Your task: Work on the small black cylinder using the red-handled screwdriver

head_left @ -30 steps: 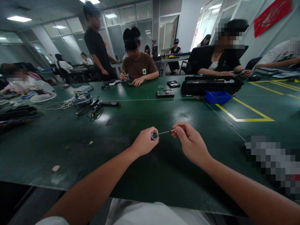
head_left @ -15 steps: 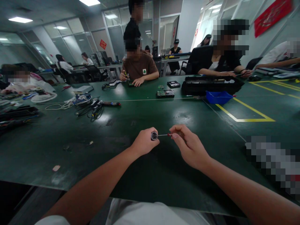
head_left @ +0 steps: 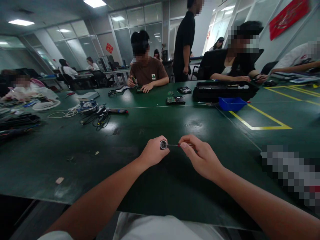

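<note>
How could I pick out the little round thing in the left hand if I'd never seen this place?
Start at the big green table and look above its near half. There the left hand grips a dark round piece, one end facing the viewer. Its pale circular rim sets it apart from the thin straight shaft reaching it from the right hand.

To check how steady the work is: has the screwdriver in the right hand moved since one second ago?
Yes, slightly: judged against the yellow table marking, the screwdriver now sits lower and further left in view.
</note>
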Demonstrator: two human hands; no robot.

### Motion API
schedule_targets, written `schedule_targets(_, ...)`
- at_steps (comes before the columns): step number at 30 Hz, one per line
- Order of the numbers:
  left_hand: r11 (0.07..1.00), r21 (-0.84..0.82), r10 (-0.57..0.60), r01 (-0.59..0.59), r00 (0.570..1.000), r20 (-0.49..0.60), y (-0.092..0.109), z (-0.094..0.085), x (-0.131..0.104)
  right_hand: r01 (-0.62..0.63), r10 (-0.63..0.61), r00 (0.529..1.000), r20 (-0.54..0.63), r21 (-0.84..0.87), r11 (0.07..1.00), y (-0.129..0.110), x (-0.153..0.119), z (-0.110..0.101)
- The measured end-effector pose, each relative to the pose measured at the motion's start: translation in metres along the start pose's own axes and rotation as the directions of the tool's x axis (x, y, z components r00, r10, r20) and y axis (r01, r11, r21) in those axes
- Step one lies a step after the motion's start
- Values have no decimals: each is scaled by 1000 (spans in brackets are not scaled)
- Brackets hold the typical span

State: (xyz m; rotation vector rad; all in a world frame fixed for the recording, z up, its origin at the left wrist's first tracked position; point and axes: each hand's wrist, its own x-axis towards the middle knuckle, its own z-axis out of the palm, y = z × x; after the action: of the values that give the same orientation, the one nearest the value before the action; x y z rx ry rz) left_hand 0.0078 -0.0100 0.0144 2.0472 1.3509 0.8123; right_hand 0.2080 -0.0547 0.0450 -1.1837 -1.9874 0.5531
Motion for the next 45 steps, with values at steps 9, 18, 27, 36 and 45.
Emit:
schedule_targets(9,999,-49,-22,21,1000,-12,0,-2,-1,26,-25,999,-24,23,999,-2,0,0)
schedule_targets(18,999,-13,38,-38,999,25,3,-1,-1,-6,11,994,-110,46,999,2,0,3)
schedule_targets(27,998,-16,56,-55,997,57,3,1,-3,-6,3,995,-100,-34,999,-2,1,2)
schedule_targets(36,998,-53,26,-23,998,54,5,1,-3,-20,32,981,-191,63,998,5,1,6)
schedule_targets(45,998,-66,-11,15,998,59,3,0,-2,1,17,982,-190,93,996,-1,-2,6)
